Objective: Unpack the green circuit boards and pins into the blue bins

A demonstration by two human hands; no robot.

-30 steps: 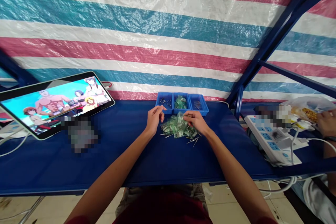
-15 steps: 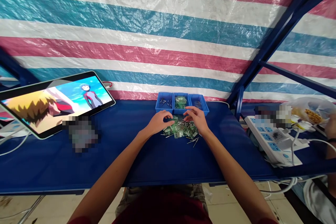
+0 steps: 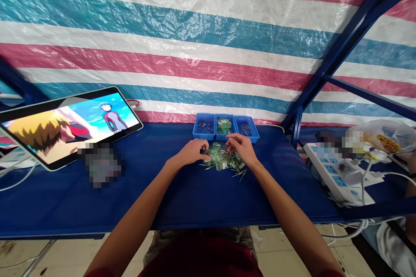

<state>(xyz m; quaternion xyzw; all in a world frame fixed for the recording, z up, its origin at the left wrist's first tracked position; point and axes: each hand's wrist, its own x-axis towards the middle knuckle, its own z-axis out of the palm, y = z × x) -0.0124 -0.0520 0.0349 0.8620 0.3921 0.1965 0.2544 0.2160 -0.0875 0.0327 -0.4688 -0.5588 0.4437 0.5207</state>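
Observation:
A loose pile of small green pieces [image 3: 221, 161], which look like little circuit boards or packets, lies mixed with thin metal pins [image 3: 239, 175] on the blue table. At the pile's left edge is my left hand [image 3: 192, 151], its fingers curved and the thumb apart, with nothing visible between them. Over the right side of the pile, my right hand [image 3: 244, 148] has its fingers curled together at the tips; whatever they pinch is too small to make out. Just behind stand three joined blue bins: the left bin [image 3: 194, 133] and right bin [image 3: 253, 136] hold thin pins, the middle bin [image 3: 224, 136] green pieces.
A tablet [image 3: 78, 127] playing a cartoon leans at the left, with a blurred-out item [image 3: 102, 166] before it. To the right are a white power strip [image 3: 338, 177] with cables, a clear bag [image 3: 386, 138] and blue frame posts [image 3: 296, 125]. Another person sits at the far right.
My right hand's fingers have curled inward over the pile. My left hand has shifted slightly left, its thumb and fingers still apart. The bins have not moved.

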